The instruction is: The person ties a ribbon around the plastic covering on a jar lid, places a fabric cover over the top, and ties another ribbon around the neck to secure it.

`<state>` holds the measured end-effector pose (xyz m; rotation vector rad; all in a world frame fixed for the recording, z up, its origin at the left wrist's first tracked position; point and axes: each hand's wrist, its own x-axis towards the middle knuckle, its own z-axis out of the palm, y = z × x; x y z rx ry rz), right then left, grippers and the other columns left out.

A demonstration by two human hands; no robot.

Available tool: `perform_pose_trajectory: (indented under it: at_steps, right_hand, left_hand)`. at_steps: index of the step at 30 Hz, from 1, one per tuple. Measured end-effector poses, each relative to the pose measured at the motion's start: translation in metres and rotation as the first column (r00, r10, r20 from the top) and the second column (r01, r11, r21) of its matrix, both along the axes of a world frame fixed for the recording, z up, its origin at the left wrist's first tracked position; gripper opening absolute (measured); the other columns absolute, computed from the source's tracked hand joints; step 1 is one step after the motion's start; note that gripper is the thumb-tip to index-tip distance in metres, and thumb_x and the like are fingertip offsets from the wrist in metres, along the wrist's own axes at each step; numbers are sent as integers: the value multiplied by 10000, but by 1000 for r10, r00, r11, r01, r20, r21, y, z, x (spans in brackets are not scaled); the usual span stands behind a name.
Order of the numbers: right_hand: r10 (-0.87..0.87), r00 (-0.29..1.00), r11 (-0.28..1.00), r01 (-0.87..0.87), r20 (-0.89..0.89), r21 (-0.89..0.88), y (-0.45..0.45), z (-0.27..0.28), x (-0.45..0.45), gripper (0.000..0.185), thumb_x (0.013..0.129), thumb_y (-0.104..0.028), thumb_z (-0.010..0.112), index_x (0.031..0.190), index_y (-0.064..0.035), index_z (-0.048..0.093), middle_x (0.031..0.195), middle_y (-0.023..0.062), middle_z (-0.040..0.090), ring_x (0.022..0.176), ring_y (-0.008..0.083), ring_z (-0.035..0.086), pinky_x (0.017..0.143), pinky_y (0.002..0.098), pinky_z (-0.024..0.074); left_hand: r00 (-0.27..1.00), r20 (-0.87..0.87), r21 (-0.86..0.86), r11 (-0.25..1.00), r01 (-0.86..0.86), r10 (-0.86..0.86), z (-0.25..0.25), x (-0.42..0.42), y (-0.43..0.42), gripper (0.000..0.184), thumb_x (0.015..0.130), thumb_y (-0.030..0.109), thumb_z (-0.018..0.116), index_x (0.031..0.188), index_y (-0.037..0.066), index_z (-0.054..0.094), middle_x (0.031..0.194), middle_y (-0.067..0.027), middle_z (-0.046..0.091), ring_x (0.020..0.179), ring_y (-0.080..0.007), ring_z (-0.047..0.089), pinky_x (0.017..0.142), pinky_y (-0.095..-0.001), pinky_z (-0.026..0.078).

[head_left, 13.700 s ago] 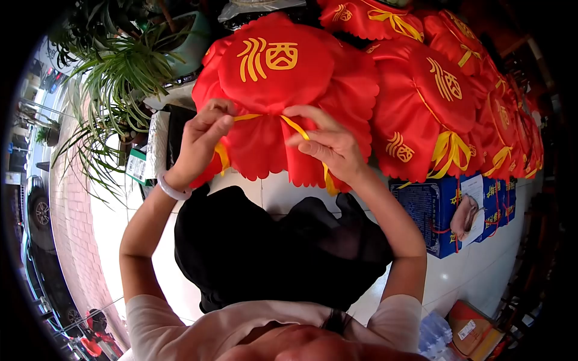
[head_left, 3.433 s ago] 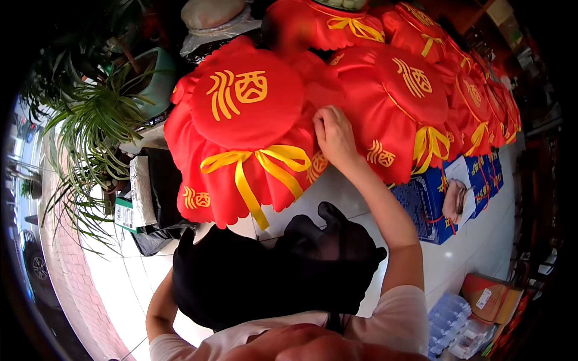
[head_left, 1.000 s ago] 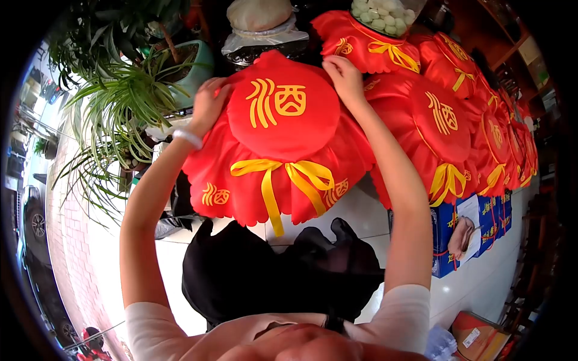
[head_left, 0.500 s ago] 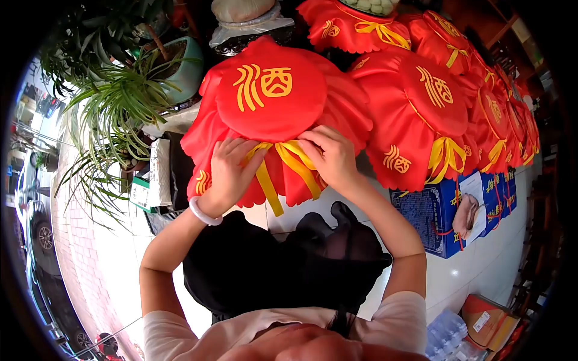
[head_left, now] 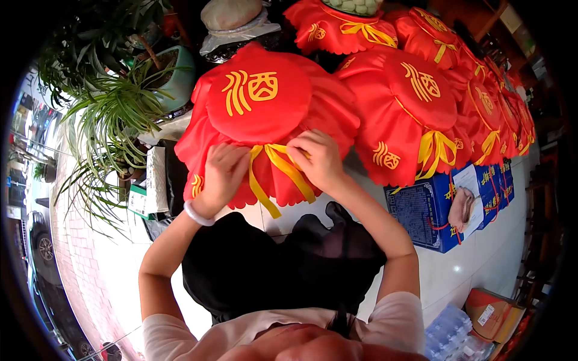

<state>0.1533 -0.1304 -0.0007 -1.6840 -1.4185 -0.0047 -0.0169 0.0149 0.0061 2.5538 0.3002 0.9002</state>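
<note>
A red cloth cover (head_left: 265, 120) with yellow writing drapes over a round-topped jar in front of me; the jar itself is hidden. Below its round top a yellow ribbon (head_left: 260, 186) is tied, two tails hanging down over the scalloped hem. My left hand (head_left: 224, 171), with a pale bangle (head_left: 198, 214) at the wrist, is closed at the ribbon's left side, fingertips pinched together. On the other side my right hand (head_left: 318, 157) pinches the ribbon's right part between thumb and fingers. The fingers partly cover the knot area and the loops.
More red-covered jars (head_left: 421, 90) with yellow bows stand to the right. Blue boxes (head_left: 421, 216) sit on the floor below them. Potted plants (head_left: 174, 78) are at left. A cardboard box (head_left: 490, 316) and plastic-wrapped bottles (head_left: 448, 331) lie at lower right.
The view has shifted slightly, so the jars appear further left. Both hands stay at the ribbon, drawn a little outward, and more of the ribbon's middle shows between them.
</note>
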Motion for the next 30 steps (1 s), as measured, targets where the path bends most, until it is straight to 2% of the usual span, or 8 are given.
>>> perform_pose_trajectory:
  at_steps: [6, 8, 14, 16, 22, 24, 26, 30]
  right_hand:
    - [-243, 969, 968, 240, 35, 79, -20, -12, 48, 311, 876, -118, 505, 1154, 20, 499, 1198, 188, 482, 1084, 348, 457, 914, 390, 378]
    - [-319, 933, 947, 318, 168, 33, -16, -54, 50, 407, 885, -139, 492, 1248, 23, 405, 1289, 206, 393, 1142, 383, 407, 953, 401, 353]
    - [-143, 513, 961, 277, -846, 5, -48, -91, 26, 551, 875, -188, 565, 1294, 47, 295, 1213, 143, 475, 1076, 201, 502, 873, 299, 429]
    - [-191, 198, 976, 142, -961, -165, -58, -70, 28, 385, 865, -198, 579, 1153, 31, 466, 988, 77, 577, 847, 145, 575, 706, 271, 478]
    - [-269, 458, 962, 169, -847, -215, -76, -101, 30, 212, 865, -215, 576, 882, -5, 593, 752, 11, 573, 668, 106, 552, 585, 260, 463]
    - [-338, 616, 927, 87, -712, -365, -91, -89, 30, 237, 872, -229, 569, 978, -17, 564, 787, 10, 571, 695, 108, 553, 625, 258, 465]
    - [-172, 432, 983, 17, -885, -183, -106, -103, 22, 312, 881, -247, 560, 1109, -41, 508, 867, 29, 578, 786, 106, 561, 703, 252, 456]
    - [-181, 488, 957, -113, -854, -267, -154, -52, 5, 486, 888, -239, 549, 1309, -83, 363, 1060, 71, 559, 977, 134, 542, 871, 292, 406]
  left_hand:
    - [905, -37, -258, 871, -419, 424, -25, -55, 54, 393, 868, 232, 568, 1176, -3, 501, 1106, -169, 540, 1061, -278, 500, 906, -356, 386]
    - [854, -230, -886, 263, -382, 466, -44, -60, 74, 378, 880, 289, 557, 1141, 18, 531, 1014, -104, 587, 931, -200, 556, 809, -297, 430]
    - [969, 100, -912, -368, 180, 226, -75, -72, 100, 383, 908, 361, 488, 1106, 36, 535, 1067, -86, 602, 967, -189, 585, 865, -331, 463]
    - [977, 140, -927, -324, 186, 161, -84, -74, 116, 390, 914, 337, 483, 1131, 15, 520, 1103, -100, 591, 983, -200, 579, 885, -335, 448]
    - [895, -104, -988, 56, -142, 434, -76, -85, 111, 300, 885, 159, 523, 1099, -48, 555, 1048, -113, 604, 946, -193, 584, 816, -289, 461]
    - [896, -126, -916, 297, -270, 426, -74, -94, 103, 308, 886, 197, 529, 1071, -46, 572, 1025, -97, 604, 926, -181, 580, 818, -275, 450]
    - [958, -143, -882, 407, -238, 250, -99, -119, 125, 354, 898, 213, 512, 1126, -57, 523, 1026, -102, 598, 908, -194, 579, 830, -277, 441]
    - [846, -384, -762, 390, -517, 371, -92, -145, 121, 568, 877, 379, 515, 1310, 49, 352, 1095, -99, 572, 1007, -225, 541, 877, -373, 421]
